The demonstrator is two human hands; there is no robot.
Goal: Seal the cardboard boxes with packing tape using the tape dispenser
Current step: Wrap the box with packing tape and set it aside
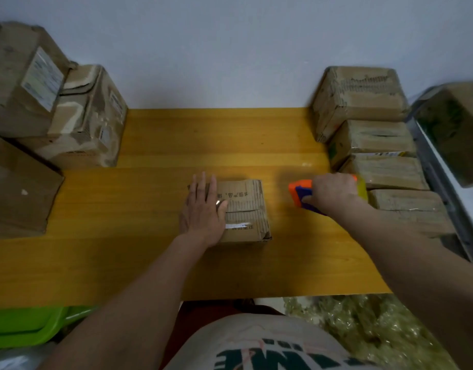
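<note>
left hand (203,209): flat, fingers straight, palm pressed down, arm reaching forward.
right hand (334,192): fingers curled in a tight grip, blurred, forearm extended.

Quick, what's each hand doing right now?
Left hand: open, flat on the small cardboard box.
Right hand: gripping the tape dispenser.

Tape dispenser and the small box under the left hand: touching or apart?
Apart. The head view shows bare wooden table between the tape dispenser and the small box.

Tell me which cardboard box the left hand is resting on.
The small box alone at the table's middle, under the left hand; the other boxes sit stacked along both sides, untouched.
</note>
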